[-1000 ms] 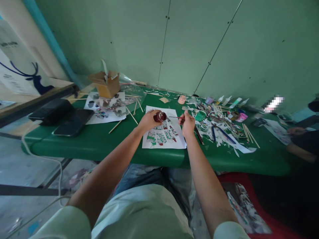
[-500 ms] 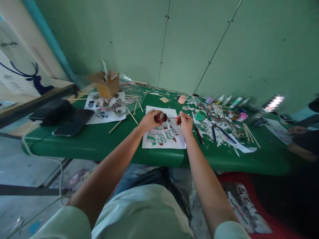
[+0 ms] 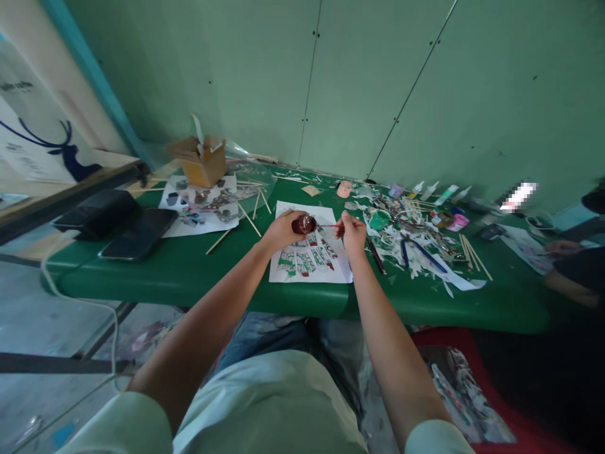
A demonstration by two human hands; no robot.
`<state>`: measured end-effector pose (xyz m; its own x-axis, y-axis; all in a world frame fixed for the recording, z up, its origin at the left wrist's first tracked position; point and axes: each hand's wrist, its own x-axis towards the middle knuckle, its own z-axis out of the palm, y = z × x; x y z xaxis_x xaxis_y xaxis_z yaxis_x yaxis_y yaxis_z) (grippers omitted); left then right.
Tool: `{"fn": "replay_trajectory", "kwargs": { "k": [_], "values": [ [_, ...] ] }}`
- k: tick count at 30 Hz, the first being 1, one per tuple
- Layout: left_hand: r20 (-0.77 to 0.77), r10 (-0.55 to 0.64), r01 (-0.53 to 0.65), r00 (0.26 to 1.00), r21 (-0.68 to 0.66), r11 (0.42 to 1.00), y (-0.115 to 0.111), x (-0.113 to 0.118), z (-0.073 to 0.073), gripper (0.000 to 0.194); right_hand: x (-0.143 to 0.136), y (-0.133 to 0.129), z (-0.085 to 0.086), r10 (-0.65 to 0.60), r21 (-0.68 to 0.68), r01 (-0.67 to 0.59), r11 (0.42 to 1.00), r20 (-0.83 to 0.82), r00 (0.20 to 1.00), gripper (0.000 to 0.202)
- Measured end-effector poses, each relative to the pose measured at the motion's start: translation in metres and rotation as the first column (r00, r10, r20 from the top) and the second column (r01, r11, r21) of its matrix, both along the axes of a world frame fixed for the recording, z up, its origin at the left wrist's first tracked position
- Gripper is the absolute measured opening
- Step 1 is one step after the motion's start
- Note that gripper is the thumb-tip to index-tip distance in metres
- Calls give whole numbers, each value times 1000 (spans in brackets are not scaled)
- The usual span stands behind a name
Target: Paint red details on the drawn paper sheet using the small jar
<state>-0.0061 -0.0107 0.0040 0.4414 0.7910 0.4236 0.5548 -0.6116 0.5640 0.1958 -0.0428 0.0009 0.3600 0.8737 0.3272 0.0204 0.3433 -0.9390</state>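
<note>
My left hand (image 3: 282, 231) is closed round a small dark red paint jar (image 3: 300, 224), tilted with its mouth towards the right. In my right hand (image 3: 352, 230) a thin red-handled paintbrush (image 3: 331, 226) is pinched, its tip pointing left, close to the jar's mouth. Whether the tip touches the jar I cannot tell. Below both hands lies a white sheet (image 3: 278, 274) bearing strips of pieces painted green and dark red. A dark pen-like tool (image 3: 376, 255) rests just right of the sheet.
Scraps, blue-handled pliers (image 3: 428, 256), a green paint pot (image 3: 379, 219) and small bottles (image 3: 445, 195) cover the right side. A cardboard box (image 3: 204, 165), thin sticks (image 3: 218, 241) and a phone (image 3: 140, 234) are left. Another person's hand (image 3: 563, 248) is at far right.
Hardly anything differs. The jar and brush stay in my hands in almost the same place, and the view has shifted very slightly.
</note>
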Motion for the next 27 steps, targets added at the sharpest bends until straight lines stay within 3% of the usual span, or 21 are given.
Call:
{"fn": "replay_trajectory", "kwargs": {
  "k": [11,15,21,27],
  "values": [
    [30,-29,28,999,57,998,1,0,-3,57,-5,-3,1,150,-47,-150,988,-11,989,43],
    [35,-7,6,999,29,1000,0,0,-1,56,-3,-3,1,123,-33,-125,992,-59,991,42],
    [170,178,-175,969,-34,984,-3,-1,4,56,2,-4,5,31,-7,-34,999,-234,972,42],
    [210,268,-274,940,-1,962,-5,-2,7,55,2,-5,8,74,20,-72,997,-284,956,39]
  ]
}}
